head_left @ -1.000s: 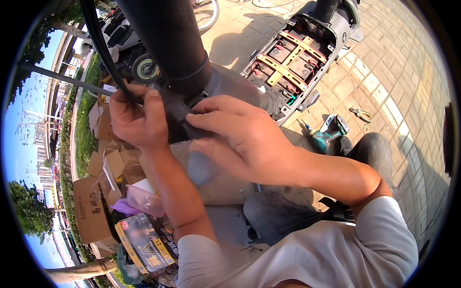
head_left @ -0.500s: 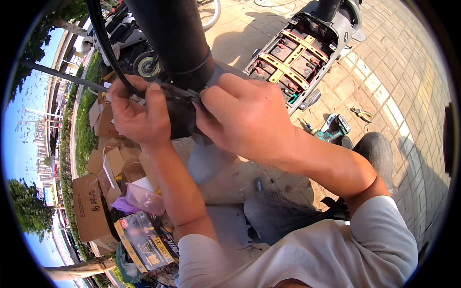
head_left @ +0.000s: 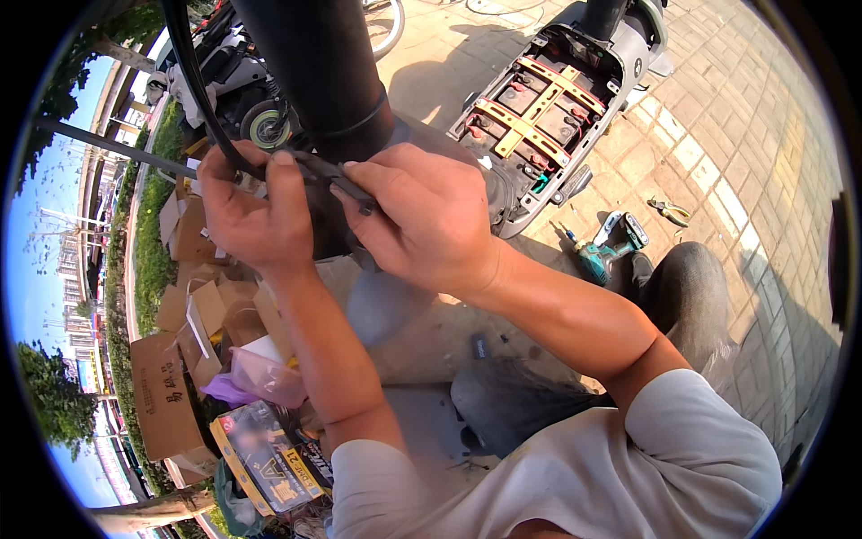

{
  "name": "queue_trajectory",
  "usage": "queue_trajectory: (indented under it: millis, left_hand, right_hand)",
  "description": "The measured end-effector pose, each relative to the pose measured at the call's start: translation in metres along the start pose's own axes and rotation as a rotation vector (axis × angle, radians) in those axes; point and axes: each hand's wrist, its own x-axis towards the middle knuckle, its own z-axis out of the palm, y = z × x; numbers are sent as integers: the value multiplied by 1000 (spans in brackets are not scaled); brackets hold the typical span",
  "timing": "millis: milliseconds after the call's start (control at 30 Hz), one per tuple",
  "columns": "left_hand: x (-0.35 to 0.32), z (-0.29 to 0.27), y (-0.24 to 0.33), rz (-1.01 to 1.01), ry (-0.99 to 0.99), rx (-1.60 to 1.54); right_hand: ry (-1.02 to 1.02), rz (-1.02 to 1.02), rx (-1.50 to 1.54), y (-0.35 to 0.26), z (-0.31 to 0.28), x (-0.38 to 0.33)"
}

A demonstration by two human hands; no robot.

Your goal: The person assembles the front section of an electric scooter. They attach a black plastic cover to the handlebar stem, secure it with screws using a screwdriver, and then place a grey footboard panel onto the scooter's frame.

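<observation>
Both my hands are up at 11 o'clock, working on the black tube (head_left: 314,63). My left hand (head_left: 247,211) is closed, thumb and fingers pinching a black cable (head_left: 193,81) that runs up along the tube toward 12. My right hand (head_left: 422,220) is curled too, fingertips nipping the end of a black strap (head_left: 337,175) that lies across between the two hands. Can't tell how tight either pinch is; knuckles hide the tips.

A thin band (head_left: 359,117) already sits snug around the tube just above my hands, so one tie looks done. The strap in my fingers looks not yet closed around tube and cable: judging by that, I'm mid-way, with threading and cinching left.

Scooter (head_left: 575,90) with open battery bay at 1 o'clock, well apart from my hands. Teal drill (head_left: 606,251) on the paving at 3, pliers (head_left: 669,213) just beyond it. Cardboard boxes (head_left: 166,395) at 8, pink bag (head_left: 265,377) beside them, a printed box (head_left: 265,458) at 7. My knee (head_left: 687,287) at 3–4.
</observation>
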Motion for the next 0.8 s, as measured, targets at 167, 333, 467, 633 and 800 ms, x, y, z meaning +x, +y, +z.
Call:
queue_trajectory:
  millis: [167,333,467,633,800]
  left_hand:
    - [0,1,-2,-24,9,-27]
    - [1,1,-1,8,0,23]
    - [1,0,1,21,-2,22]
    - [0,1,1,10,19,10]
    - [1,1,-2,-24,19,17]
  right_hand:
    - [-167,-43,-267,-10,-27,13]
    - [-203,-117,-219,-11,-20,15]
    - [-39,-111,-151,-6,0,5]
    - [17,-115,-69,3,-4,-3]
    - [-44,-205,-59,5,5,6]
